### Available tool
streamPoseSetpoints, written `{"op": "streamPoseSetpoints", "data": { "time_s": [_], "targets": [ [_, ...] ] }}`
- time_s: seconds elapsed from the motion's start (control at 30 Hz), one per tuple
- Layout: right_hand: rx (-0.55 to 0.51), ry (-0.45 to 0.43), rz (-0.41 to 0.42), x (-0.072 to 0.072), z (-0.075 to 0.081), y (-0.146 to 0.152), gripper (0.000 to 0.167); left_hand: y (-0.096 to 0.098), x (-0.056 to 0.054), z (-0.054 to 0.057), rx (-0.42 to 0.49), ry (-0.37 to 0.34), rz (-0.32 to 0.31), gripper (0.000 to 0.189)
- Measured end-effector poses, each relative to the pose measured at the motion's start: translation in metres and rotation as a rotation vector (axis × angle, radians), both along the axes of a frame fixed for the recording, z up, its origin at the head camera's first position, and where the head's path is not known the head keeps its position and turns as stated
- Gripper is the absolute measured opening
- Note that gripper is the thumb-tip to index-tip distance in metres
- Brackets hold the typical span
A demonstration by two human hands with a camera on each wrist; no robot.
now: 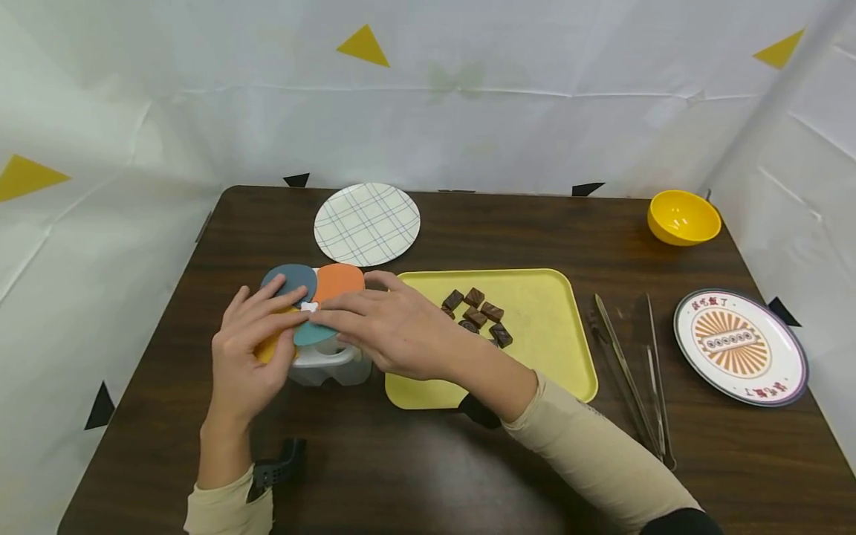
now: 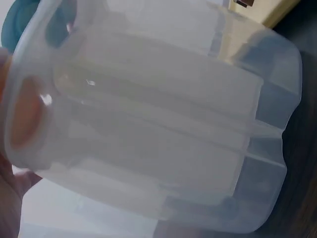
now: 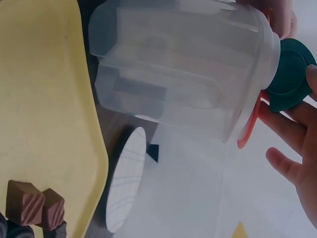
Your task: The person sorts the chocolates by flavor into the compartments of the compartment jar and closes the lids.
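Note:
A translucent plastic container (image 1: 331, 368) stands left of the tray, its lid divided into blue (image 1: 292, 279), orange (image 1: 339, 282), teal (image 1: 314, 334) and yellow (image 1: 267, 348) flaps. My right hand (image 1: 394, 327) reaches over from the right and pinches the teal flap, which is tilted up from its opening in the right wrist view. My left hand (image 1: 257, 338) rests on the lid from the left, fingers spread over the blue flap and the centre, thumb by the yellow flap. The left wrist view shows the container's clear wall with nothing visible inside.
Several chocolates (image 1: 475, 316) lie on a yellow tray (image 1: 548, 357) beside the container. A checked plate (image 1: 367, 224) is behind it. Metal tongs (image 1: 658, 401), a printed plate (image 1: 741, 347) and a yellow bowl (image 1: 683, 218) are to the right. White sheets surround the dark table (image 1: 401, 475).

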State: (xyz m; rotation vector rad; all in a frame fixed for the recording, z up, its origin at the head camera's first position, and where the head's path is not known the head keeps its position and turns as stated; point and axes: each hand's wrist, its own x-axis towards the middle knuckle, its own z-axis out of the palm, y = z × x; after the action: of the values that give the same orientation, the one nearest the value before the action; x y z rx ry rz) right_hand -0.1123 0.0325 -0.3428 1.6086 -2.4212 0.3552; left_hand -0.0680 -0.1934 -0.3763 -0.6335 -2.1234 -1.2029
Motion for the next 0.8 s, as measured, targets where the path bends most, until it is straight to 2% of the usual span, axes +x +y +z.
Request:
{"op": "streamPoseSetpoints", "data": {
  "time_s": [0.23,0.33,0.6,0.8],
  "targets": [
    [-0.042,-0.042,-0.006,-0.002,0.001,-0.001,0.042,0.007,0.002,0.007,-0.013,0.058,-0.047,0.030],
    [-0.066,-0.058,-0.003,-0.002,0.001,-0.001,0.041,0.007,0.000,0.005,-0.006,0.071,-0.049,0.035],
    [-0.099,-0.093,-0.015,-0.004,0.000,-0.001,0.038,0.001,-0.008,-0.013,-0.076,0.078,0.019,0.044],
    [-0.110,-0.079,-0.025,-0.004,0.001,-0.001,0.037,0.003,-0.011,-0.016,-0.166,0.145,0.070,0.050]
  ]
}}
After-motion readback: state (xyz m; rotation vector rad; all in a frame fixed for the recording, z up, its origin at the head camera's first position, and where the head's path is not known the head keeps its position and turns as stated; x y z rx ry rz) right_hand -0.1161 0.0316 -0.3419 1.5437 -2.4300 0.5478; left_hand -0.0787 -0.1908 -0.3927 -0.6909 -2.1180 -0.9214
